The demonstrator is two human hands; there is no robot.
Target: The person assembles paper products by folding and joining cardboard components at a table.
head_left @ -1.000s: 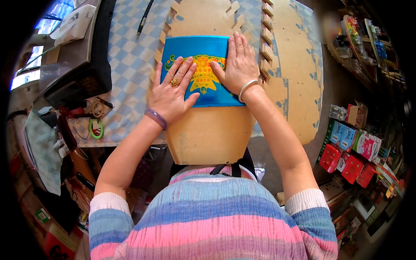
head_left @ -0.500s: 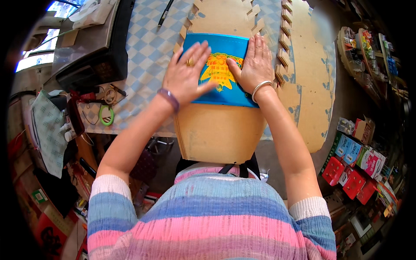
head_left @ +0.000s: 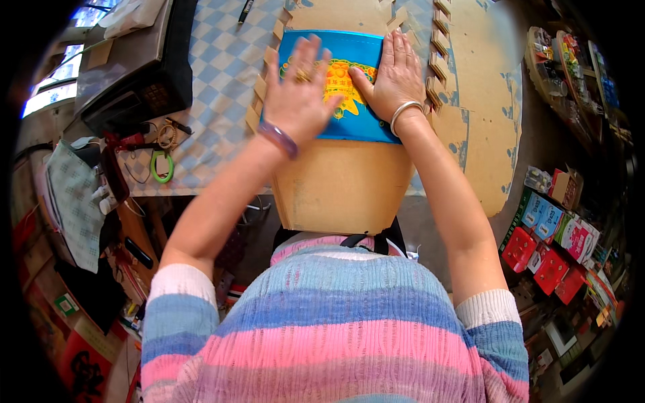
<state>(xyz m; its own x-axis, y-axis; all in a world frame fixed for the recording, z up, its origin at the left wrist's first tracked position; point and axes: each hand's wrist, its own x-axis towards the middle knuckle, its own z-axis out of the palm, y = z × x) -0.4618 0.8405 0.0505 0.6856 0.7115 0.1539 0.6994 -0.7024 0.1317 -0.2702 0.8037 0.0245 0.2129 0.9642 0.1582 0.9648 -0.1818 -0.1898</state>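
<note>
A shiny blue sheet (head_left: 363,124) with a yellow and orange printed design lies flat on a tan board (head_left: 342,185). My right hand (head_left: 396,77) rests on the sheet's right edge, its fingers stretched out and the thumb pointing inward. Over the left half of the sheet is my left hand (head_left: 295,97), slightly blurred, fingers apart and palm down. Whether this palm touches the surface I cannot tell. Both hands hide parts of the sheet and its print. Neither one grips anything.
Notched tan pieces (head_left: 440,67) line the right side of the board, beside a large tan panel (head_left: 487,127). A checkered tablecloth (head_left: 222,87) spreads at the left, bearing a pen (head_left: 246,9), a green ring (head_left: 161,166) and a black appliance (head_left: 144,80). Shelves with packages (head_left: 564,74) stand right.
My left hand has shifted right across the blue sheet. The right hand stays on the sheet's right edge. The whole scene sits a little higher in the picture.
</note>
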